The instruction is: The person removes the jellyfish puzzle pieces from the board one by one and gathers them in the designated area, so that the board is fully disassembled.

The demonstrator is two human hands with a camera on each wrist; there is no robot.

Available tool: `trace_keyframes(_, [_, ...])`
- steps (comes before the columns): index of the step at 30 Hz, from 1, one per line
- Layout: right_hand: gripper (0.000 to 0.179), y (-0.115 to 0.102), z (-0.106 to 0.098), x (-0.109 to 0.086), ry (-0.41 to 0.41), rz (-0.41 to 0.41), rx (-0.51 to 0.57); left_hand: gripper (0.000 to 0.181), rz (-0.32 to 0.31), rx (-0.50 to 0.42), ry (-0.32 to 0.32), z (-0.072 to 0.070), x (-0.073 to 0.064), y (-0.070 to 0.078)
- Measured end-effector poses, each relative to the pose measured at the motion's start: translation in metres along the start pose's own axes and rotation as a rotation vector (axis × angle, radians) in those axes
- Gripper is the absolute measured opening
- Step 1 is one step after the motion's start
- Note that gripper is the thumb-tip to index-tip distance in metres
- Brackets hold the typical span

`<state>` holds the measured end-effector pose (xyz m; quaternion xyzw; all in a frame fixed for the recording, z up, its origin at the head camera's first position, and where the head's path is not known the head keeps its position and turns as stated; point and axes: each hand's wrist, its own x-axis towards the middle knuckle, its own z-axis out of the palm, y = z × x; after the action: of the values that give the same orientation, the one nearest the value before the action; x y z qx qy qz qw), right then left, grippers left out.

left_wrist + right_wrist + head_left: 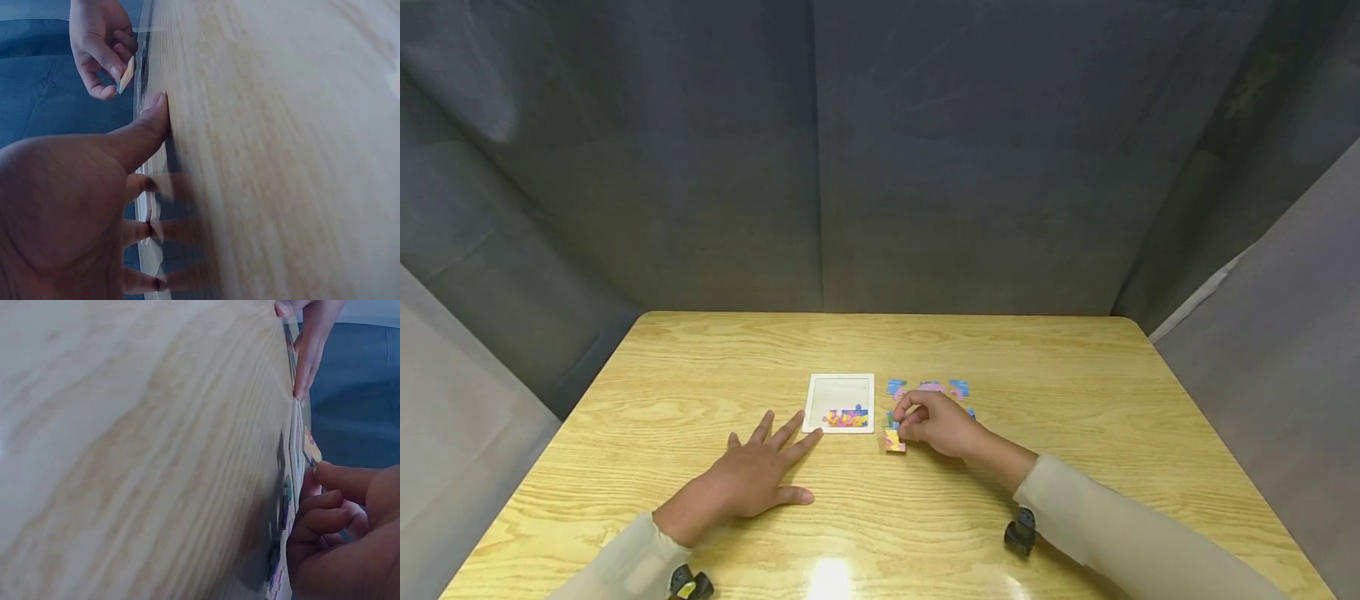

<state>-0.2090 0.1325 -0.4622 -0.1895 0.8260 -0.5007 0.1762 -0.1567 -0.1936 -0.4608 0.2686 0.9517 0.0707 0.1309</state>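
Between thumb and forefinger, my right hand (942, 423) pinches a yellow and pink puzzle piece (894, 441), held up off the table just right of the tray. The right wrist view shows the same puzzle piece (310, 447) at the fingertips. My left hand (754, 477) lies with fingers spread, its fingertips at the lower left corner of the white puzzle tray (806, 407). Several joined pieces (847, 418) in pink, yellow and blue fill the tray's lower right part. In the left wrist view the left hand (69, 206) has its thumb against the tabletop.
Loose puzzle pieces (959, 388) in blue and pink lie right of the tray, some partly hidden by the right hand. The wooden table (715, 358) runs back to a dark curtain (925, 167). Pale cloth panels (1285, 350) hang at both sides.
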Motion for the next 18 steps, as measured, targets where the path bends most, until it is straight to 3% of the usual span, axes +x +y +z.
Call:
trace_keyframes(9, [0.010, 0.006, 0.002, -0.010, 0.001, 0.010, -0.095, 0.088, -0.005, -0.007, 0.000, 0.001, 0.000, 0.000])
trace_keyframes(18, [0.006, 0.011, 0.010, -0.013, 0.050, -0.067, -0.254, 0.089, -0.002, -0.009, 0.001, 0.002, 0.001, -0.001])
